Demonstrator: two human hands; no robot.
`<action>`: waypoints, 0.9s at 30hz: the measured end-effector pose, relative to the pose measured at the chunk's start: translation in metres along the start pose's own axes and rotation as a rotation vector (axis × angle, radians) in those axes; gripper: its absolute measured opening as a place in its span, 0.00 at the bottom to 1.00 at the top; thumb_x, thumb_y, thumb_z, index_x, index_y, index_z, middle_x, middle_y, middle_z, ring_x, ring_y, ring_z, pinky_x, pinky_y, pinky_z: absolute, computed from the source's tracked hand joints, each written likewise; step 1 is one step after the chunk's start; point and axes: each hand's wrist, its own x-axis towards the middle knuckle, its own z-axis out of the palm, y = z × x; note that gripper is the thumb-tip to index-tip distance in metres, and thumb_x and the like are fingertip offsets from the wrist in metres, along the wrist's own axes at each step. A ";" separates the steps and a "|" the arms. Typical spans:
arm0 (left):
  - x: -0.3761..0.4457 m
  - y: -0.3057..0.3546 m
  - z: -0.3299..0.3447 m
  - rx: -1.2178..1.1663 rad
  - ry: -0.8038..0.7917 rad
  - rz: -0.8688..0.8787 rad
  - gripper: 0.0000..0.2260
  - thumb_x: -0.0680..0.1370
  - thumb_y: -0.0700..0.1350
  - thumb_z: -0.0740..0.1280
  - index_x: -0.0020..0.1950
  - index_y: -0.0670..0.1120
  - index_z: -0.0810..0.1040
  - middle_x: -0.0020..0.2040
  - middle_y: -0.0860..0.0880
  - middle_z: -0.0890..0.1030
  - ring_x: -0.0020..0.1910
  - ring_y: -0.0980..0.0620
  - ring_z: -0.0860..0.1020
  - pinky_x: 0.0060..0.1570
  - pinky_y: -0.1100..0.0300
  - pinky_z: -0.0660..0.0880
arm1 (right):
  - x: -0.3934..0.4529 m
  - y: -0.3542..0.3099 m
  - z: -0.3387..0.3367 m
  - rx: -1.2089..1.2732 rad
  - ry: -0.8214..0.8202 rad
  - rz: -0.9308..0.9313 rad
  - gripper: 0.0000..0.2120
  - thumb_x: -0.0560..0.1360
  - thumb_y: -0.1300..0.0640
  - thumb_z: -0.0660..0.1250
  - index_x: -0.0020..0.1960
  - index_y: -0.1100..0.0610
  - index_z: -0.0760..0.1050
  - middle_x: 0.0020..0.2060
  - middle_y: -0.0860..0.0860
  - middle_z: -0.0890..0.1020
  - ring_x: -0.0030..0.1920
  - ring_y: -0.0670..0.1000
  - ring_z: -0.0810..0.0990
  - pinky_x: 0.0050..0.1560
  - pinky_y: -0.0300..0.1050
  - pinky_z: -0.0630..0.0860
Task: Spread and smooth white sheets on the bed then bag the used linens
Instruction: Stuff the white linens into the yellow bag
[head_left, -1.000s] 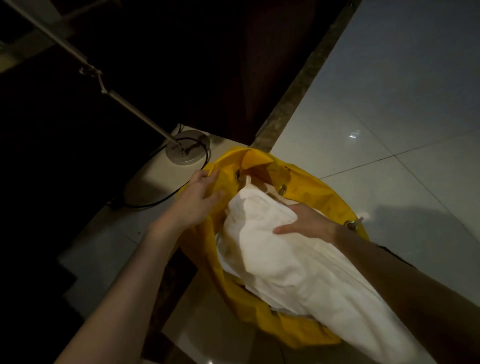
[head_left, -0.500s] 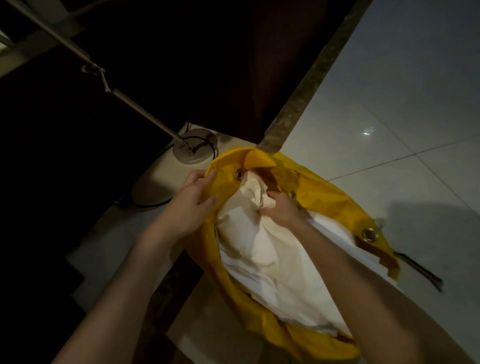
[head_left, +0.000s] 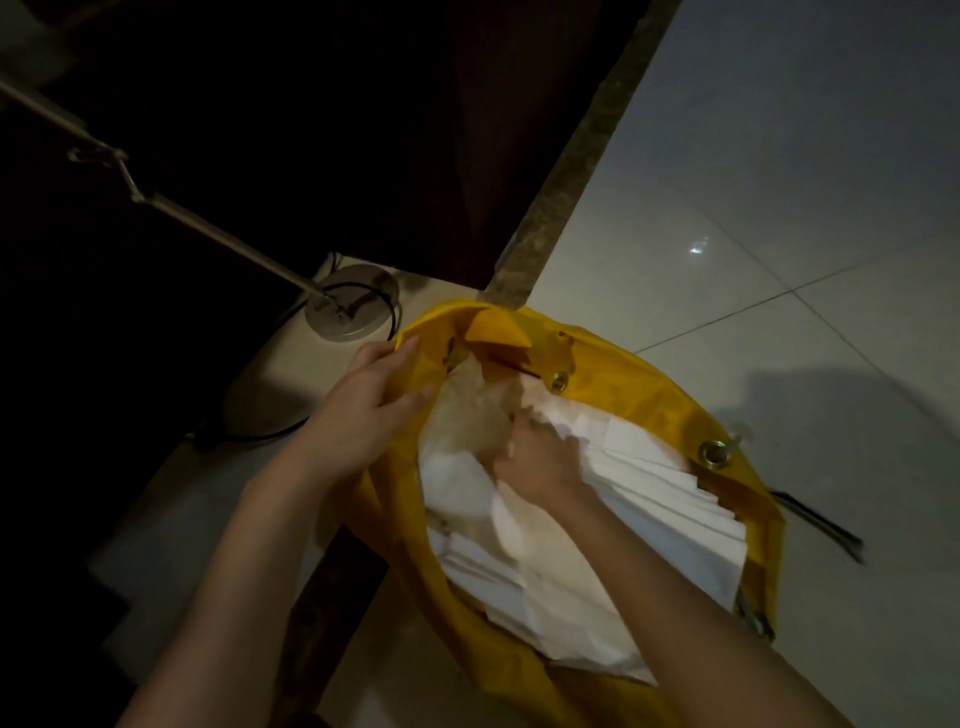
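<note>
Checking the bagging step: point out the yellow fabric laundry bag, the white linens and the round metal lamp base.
yellow fabric laundry bag (head_left: 639, 387), head view, far rim
white linens (head_left: 649, 499), head view, pleated folds
round metal lamp base (head_left: 350, 306), head view, disc top

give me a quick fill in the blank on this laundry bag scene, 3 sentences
1. The left hand grips the rim of the ____ laundry bag.
2. The right hand pushes the ____ linens down into the bag.
3. The round lamp base stands on the floor next to the ____ hand.

Missing words: yellow; white; left
</note>
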 end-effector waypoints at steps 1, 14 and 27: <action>0.001 0.000 -0.001 -0.030 -0.021 -0.012 0.27 0.80 0.48 0.63 0.78 0.51 0.58 0.74 0.51 0.58 0.71 0.52 0.62 0.68 0.60 0.63 | -0.002 0.007 -0.002 0.011 0.004 -0.013 0.31 0.76 0.41 0.64 0.74 0.55 0.61 0.67 0.54 0.73 0.68 0.57 0.69 0.66 0.56 0.62; 0.007 0.012 0.017 -0.087 -0.076 -0.048 0.31 0.80 0.49 0.64 0.79 0.52 0.52 0.80 0.50 0.52 0.78 0.51 0.53 0.75 0.53 0.57 | 0.013 0.011 -0.004 -0.017 -0.028 -0.038 0.29 0.76 0.35 0.60 0.69 0.52 0.69 0.64 0.53 0.76 0.66 0.58 0.71 0.68 0.60 0.59; 0.006 0.027 0.021 -0.073 -0.104 -0.101 0.34 0.78 0.51 0.67 0.79 0.51 0.53 0.78 0.48 0.58 0.75 0.46 0.61 0.71 0.47 0.63 | -0.004 0.053 -0.026 0.074 0.150 -0.141 0.20 0.75 0.44 0.68 0.61 0.54 0.76 0.57 0.55 0.80 0.59 0.58 0.76 0.57 0.48 0.66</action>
